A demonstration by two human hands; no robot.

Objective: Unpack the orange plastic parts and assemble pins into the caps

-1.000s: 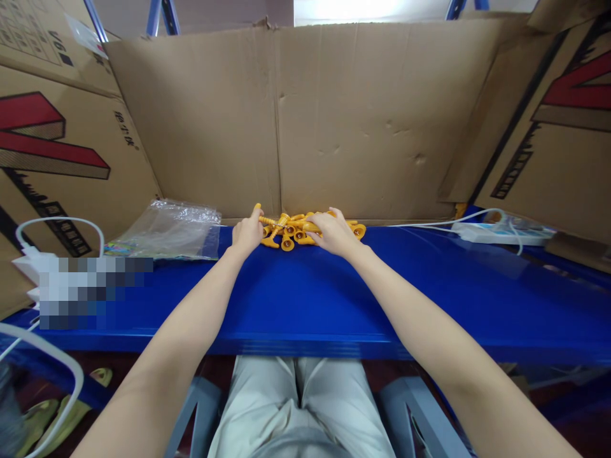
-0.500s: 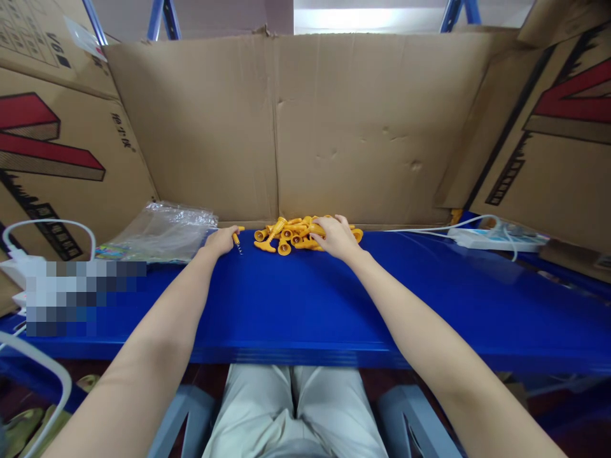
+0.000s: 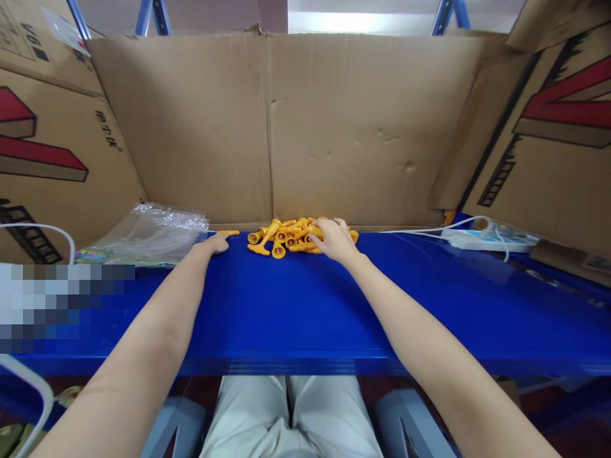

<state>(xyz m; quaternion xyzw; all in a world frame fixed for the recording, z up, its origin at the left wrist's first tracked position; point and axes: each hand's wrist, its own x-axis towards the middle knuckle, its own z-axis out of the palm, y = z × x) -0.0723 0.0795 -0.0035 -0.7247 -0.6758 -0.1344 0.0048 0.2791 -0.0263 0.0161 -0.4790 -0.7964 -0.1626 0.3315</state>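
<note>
"what could go wrong at the left hand [image 3: 218, 243]?"
"can't tell if it's closed; the yellow t-handle [image 3: 230, 233] at its fingertips might drop if loosely held."
"right hand [image 3: 333, 238]?"
"curled on the yellow t-handled pieces [image 3: 292, 231], grip unclear; overlapping, they could scatter if tugged."
"changes?"
"half a second ago a metal spiral showed below the left hand; now none does."

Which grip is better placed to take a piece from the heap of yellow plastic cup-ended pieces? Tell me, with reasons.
Right, I judge. The right grip is at the heap, over its right part; the left grip lies apart from it, at a separate slim yellow plastic handle.
</note>
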